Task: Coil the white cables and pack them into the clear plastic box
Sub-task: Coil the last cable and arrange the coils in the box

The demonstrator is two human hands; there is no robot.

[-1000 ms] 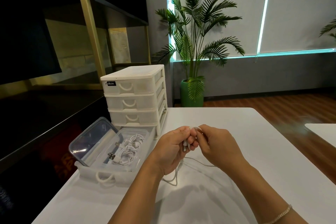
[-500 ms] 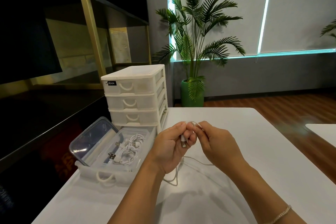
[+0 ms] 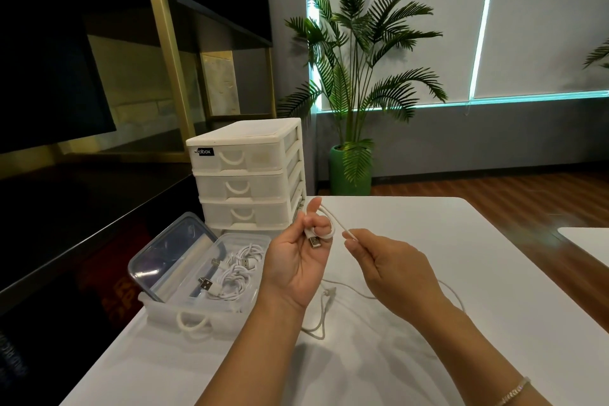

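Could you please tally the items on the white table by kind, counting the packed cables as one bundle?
Loose white USB cable, gripped by left hand and right hand: 1
Bundle of coiled white cables: 1
Clear plastic box: 1
White plastic drawer unit: 1
Total: 4

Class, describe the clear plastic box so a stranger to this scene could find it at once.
Start at the white drawer tower at the white table's far left corner. Directly in front of it sits the clear plastic box, in a pulled-out drawer. Unlike the frosted drawers, it is see-through, has white coiled cables inside, and its lid leans open.
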